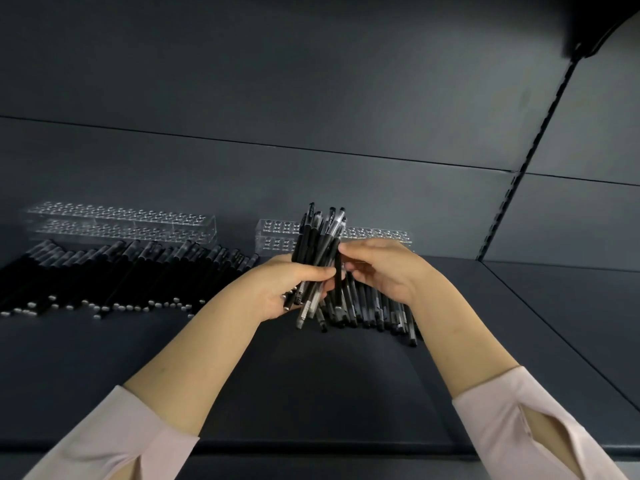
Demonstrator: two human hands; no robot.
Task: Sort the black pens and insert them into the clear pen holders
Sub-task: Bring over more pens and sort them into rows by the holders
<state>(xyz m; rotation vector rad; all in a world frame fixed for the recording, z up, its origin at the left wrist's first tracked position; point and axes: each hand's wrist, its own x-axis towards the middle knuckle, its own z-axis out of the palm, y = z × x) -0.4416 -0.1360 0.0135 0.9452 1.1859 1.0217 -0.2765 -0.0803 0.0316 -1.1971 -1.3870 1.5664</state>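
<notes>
My left hand [289, 292] grips a bundle of black pens [320, 237], held nearly upright above the dark shelf. My right hand [382, 270] pinches one black pen [337, 271] at the right side of that bundle. Under my right hand a row of black pens [377, 311] lies flat on the shelf. A longer row of black pens [114, 271] with silver ends lies at the left. A clear pen holder [121, 221] with several holes stands behind the left row. A second clear pen holder [377, 233] stands behind the bundle, partly hidden by it.
The dark shelf [311, 375] runs to a front edge near my sleeves. A dark back panel rises behind the holders. A slotted upright rail [519, 161] runs diagonally at the right, with another shelf section [571, 306] beyond it.
</notes>
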